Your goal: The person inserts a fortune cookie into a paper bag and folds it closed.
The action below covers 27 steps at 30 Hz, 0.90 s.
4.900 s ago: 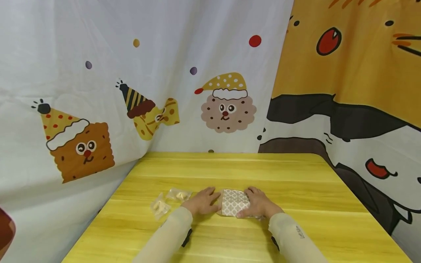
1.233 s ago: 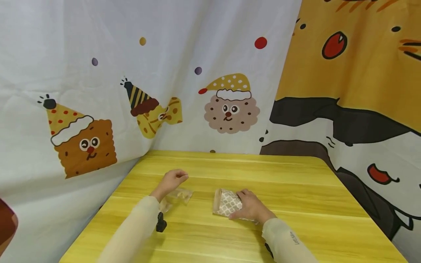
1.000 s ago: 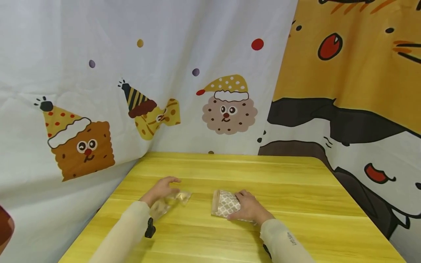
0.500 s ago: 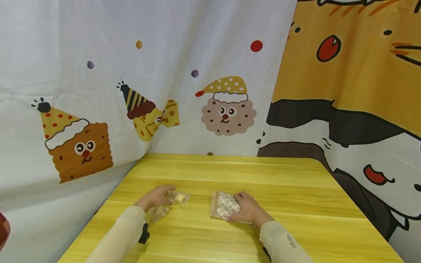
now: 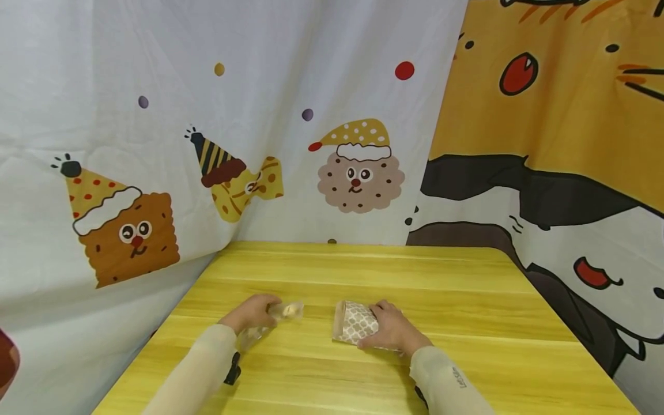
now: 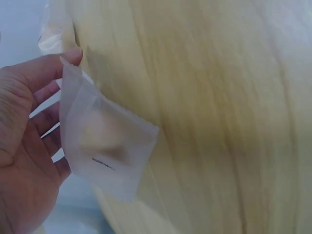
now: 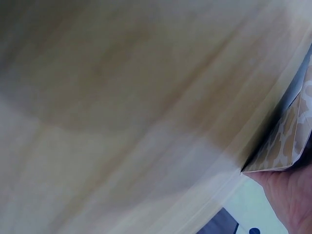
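Note:
In the head view, my left hand (image 5: 253,312) grips one end of a small clear packet (image 5: 291,310) with pale yellowish contents. A second clear packet (image 5: 253,335) lies just below that hand, partly hidden by it. In the left wrist view, a translucent packet (image 6: 109,146) with a beige lump inside stands in front of my curved fingers. More clear film (image 6: 51,34) shows beyond the thumb tip. My right hand (image 5: 392,327) holds a beige-and-white patterned paper bag (image 5: 359,321) on the table, its brown end facing left. The right wrist view shows only the bag's edge (image 7: 282,141).
Both hands work above a yellow wood-grain table (image 5: 332,380). A white curtain (image 5: 285,69) printed with cartoon cookies hangs behind and to the left, with an orange animal print (image 5: 565,109) at the right. A reddish-brown object (image 5: 7,360) shows at the left edge.
My left hand has left the bag's side, swung left over the packets, come down and taken hold of the upper one, shifting it slightly. My right hand keeps holding the bag.

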Motion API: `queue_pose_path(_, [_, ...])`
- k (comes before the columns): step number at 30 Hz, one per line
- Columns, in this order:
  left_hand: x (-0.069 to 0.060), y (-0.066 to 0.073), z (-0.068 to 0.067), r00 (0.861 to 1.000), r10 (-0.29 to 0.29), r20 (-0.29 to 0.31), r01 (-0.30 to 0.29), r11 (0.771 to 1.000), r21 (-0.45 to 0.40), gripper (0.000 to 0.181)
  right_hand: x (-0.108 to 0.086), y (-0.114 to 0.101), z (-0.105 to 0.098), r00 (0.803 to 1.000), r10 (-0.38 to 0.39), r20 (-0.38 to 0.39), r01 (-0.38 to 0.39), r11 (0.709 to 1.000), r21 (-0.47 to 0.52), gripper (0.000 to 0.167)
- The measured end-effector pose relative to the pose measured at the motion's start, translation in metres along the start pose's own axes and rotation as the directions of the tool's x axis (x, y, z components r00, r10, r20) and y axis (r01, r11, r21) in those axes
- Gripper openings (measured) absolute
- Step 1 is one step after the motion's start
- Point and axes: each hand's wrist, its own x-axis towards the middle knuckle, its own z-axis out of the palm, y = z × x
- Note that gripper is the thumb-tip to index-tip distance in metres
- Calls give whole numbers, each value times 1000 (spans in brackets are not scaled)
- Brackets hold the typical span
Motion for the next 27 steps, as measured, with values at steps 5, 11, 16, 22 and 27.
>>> queue_pose_path(5, [2, 6, -1, 999, 32, -1, -32, 999, 27, 57, 1, 0, 0, 1000, 8, -3, -8, 1000, -10, 106])
queue_pose_path(11, [6, 10, 4, 996, 88, -34, -86, 994, 75, 52, 0, -3, -1, 1000, 11, 4, -10, 999, -32, 106])
queue_pose_path(16, [8, 18, 10, 979, 191, -67, -180, 973, 142, 44, 0, -3, -1, 1000, 12, 14, -11, 999, -33, 107])
queue_pose_path(22, [14, 35, 16, 968, 240, -73, -229, 964, 138, 52, 0, -2, -2, 1000, 15, 16, -14, 999, -29, 106])
queue_pose_path(27, [15, 50, 23, 965, 260, -39, -253, 959, 131, 56, -1, -1, -1, 999, 18, 30, -17, 999, -31, 106])
